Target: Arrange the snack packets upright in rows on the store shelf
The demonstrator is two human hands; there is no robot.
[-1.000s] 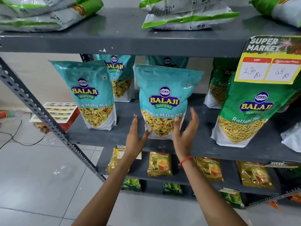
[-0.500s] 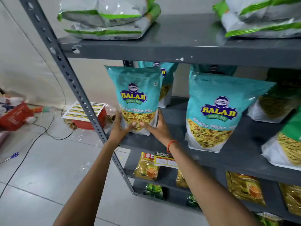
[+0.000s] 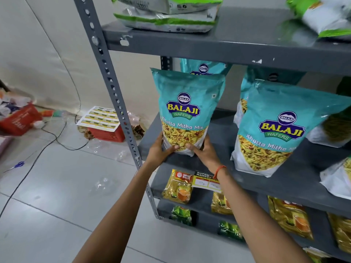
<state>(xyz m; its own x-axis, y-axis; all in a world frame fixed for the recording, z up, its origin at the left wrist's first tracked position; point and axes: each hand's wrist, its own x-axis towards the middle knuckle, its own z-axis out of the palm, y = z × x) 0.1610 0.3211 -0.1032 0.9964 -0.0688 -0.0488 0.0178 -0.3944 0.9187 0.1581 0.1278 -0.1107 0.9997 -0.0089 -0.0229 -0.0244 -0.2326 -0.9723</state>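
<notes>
Head view, grey metal store rack beside a tiled floor. Far left on the floor: red basket (image 3: pixel 19 121), black cable (image 3: pixel 47 137), second red basket (image 3: pixel 108 134) topped with a sheet of yellow labels (image 3: pixel 99 118). Perforated grey upright (image 3: pixel 110 80) at the rack's left edge. Just right of it, on the middle shelf (image 3: pixel 284 179), teal Balaji Khatta Mitha Mix packet (image 3: pixel 187 109) standing upright near the shelf's front left corner, gripped at its base: left hand (image 3: pixel 158 150) on the lower left, right hand (image 3: pixel 206 151) on the lower right, fingers of both clamped around the bottom edge, thumbs on the front face. Another teal packet directly behind. Orange thread on the right wrist. Further right, second Khatta Mitha Mix packet (image 3: pixel 279 128) upright, apart from the first. Below, yellow tea packets (image 3: pixel 178 186) and a supermarket price tag (image 3: pixel 206 180).
</notes>
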